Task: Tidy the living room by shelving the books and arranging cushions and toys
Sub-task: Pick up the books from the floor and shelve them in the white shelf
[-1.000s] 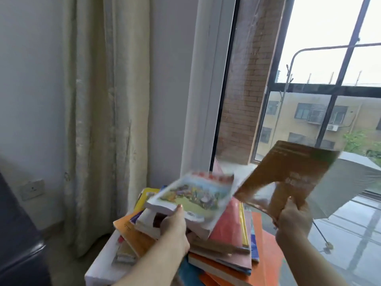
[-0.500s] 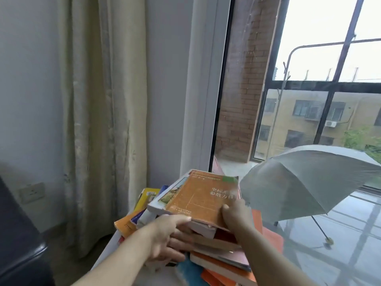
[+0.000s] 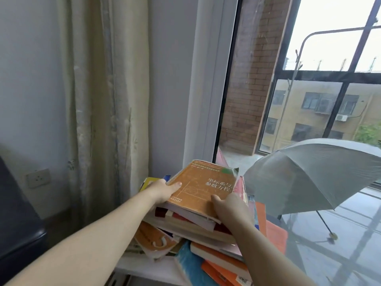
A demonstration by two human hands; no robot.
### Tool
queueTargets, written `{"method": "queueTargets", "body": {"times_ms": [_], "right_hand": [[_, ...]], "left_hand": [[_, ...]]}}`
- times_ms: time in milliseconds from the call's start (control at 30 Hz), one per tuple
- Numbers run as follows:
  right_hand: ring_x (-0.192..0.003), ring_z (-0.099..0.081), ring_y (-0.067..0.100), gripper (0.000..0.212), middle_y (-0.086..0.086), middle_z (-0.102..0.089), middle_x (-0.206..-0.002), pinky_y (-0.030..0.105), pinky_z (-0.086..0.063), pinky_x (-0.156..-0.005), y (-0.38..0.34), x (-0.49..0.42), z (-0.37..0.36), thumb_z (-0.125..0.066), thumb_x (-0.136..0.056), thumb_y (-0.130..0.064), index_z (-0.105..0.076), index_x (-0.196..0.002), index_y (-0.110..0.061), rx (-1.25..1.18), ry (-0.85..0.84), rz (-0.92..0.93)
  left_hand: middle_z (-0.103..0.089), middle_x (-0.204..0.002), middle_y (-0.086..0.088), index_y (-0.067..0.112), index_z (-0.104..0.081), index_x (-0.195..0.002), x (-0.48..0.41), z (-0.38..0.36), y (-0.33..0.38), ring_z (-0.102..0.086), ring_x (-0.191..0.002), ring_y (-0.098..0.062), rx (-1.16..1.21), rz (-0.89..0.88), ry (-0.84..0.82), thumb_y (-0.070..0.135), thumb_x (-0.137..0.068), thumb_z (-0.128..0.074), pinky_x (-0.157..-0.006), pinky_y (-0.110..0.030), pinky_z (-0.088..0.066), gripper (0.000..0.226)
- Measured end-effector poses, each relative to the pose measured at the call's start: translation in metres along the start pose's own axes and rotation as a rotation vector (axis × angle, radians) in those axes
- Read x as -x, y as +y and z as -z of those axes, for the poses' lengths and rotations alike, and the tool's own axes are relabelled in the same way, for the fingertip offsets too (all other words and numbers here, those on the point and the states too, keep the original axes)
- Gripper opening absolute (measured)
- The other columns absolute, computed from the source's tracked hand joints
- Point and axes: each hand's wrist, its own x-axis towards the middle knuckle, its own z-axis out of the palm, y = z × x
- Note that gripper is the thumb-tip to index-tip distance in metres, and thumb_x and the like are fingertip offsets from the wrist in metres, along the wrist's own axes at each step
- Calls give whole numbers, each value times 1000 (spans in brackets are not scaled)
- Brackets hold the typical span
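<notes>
Big window (image 3: 309, 89) fills the right side, a pale curtain (image 3: 103, 100) hangs down the wall on the left, and an open grey umbrella (image 3: 313, 174) stands on the floor beyond the glass. The white bench (image 3: 144, 267) sits in the corner, jammed between a dark furniture edge (image 3: 16, 223) and the window frame. A messy pile of books (image 3: 195, 228) spills past its front rim. On top lies the orange book (image 3: 202, 188), tilted. The left hand (image 3: 160, 190) has its grip on the left edge, thumb on the cover. The right hand (image 3: 231, 207) clasps the near right corner. A wall socket (image 3: 38, 178) sits low on the left.
</notes>
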Motion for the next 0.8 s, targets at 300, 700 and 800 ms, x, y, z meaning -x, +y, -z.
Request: {"method": "queueTargets", "body": {"times_ms": [300,700,800], "right_hand": [[-90,-59,22,52,2,-63,-104,30,-44,-68,3,3,3,-46,-85,-58,-51,-115,-16,95,22,88],[-78,-60,12,44,-5,-59,-90,28,-50,-65,7,18,23,-51,-89,-54,-46,-115,-19,-252,-144,149],[-78,-65,11,26,-4,-65,-94,19,-54,-52,1,34,39,-58,-85,-43,-51,-104,-27,-748,-351,178]], "left_hand": [[-69,-79,-11,2,-62,-101,16,31,19,-64,-63,-19,290,63,-16,25,-83,-68,-59,-29,-56,30],[-64,-103,-21,16,-55,-97,55,4,-19,-64,-93,-39,546,-389,220,26,-76,-75,-83,-56,-52,30],[-62,-100,-29,14,-54,-90,82,4,-21,-63,-93,-45,810,-432,208,9,-79,-70,-84,-58,-51,20]]}}
